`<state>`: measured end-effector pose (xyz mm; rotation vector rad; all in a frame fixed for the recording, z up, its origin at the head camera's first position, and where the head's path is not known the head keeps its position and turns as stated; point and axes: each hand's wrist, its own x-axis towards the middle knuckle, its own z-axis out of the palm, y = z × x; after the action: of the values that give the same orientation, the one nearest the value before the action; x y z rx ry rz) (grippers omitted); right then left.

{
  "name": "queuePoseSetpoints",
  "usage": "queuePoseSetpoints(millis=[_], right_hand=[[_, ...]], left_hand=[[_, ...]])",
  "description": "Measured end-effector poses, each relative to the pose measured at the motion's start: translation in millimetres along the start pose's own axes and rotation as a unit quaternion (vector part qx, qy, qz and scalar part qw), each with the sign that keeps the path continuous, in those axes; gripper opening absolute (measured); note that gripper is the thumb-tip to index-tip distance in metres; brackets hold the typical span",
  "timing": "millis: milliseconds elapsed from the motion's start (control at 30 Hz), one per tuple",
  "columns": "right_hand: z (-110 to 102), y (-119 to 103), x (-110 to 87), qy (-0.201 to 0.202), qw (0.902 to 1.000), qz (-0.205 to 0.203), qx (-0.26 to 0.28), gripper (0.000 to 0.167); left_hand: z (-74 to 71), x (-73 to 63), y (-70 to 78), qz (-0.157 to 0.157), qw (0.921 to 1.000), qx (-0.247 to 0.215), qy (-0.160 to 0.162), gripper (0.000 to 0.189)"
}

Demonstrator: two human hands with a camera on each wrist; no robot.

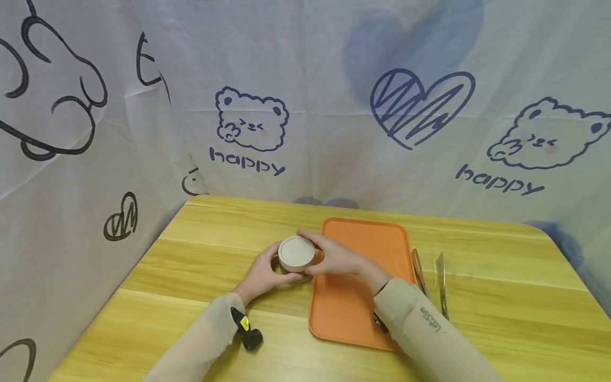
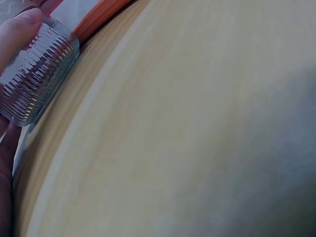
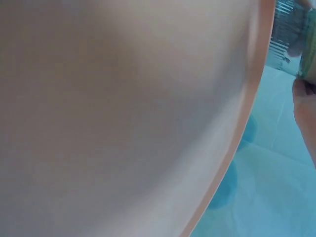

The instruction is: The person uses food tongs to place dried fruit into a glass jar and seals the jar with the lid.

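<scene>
A round jar with a pale beige lid stands on the wooden table at the tray's left edge. The left wrist view shows its clear, ribbed glass side. My left hand curves round the jar from the left, thumb in front. From the right, my right hand grips the lid's edge, with fingers behind and thumb in front. Ribbed glass also shows at the right wrist view's upper edge, beside a thumb. Whether the lid is loose cannot be seen.
An orange tray lies under my right forearm. To its right are a slim utensil by the rim and a metal knife-like utensil. A dark object is partly hidden by my right sleeve. A printed cloth hangs behind the table.
</scene>
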<state>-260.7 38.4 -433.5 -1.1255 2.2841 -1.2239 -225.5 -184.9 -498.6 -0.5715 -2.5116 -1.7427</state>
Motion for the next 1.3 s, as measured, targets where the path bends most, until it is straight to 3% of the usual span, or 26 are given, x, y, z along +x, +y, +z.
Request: queuePoseSetpoints(millis=[333, 567, 800, 967, 1300], right_hand=[[2.9, 3.2, 0.5, 0.032, 0.9992, 0.017, 0.013, 0.085], [6.1, 4.3, 2.7, 0.054, 0.9984, 0.018, 0.007, 0.087], [5.7, 4.0, 3.8, 0.037, 0.9987, 0.024, -0.024, 0.093], [5.6, 0.9, 2.9, 0.013, 0.9994, 0.026, -0.018, 0.085], [8.0, -3.0, 4.7, 0.052, 0.9979, 0.034, -0.020, 0.085]], left_hand=[[0.4, 0.8, 1.4, -0.009, 0.9999, 0.008, 0.000, 0.080], [-1.0, -0.4, 0.1, 0.002, 1.0000, 0.004, 0.005, 0.080], [-0.5, -0.1, 0.2, 0.002, 0.9998, 0.019, 0.010, 0.079], [-0.1, -0.5, 1.0, -0.005, 1.0000, 0.003, 0.003, 0.079], [-0.5, -0.5, -0.2, -0.004, 0.9999, 0.010, 0.009, 0.083]])
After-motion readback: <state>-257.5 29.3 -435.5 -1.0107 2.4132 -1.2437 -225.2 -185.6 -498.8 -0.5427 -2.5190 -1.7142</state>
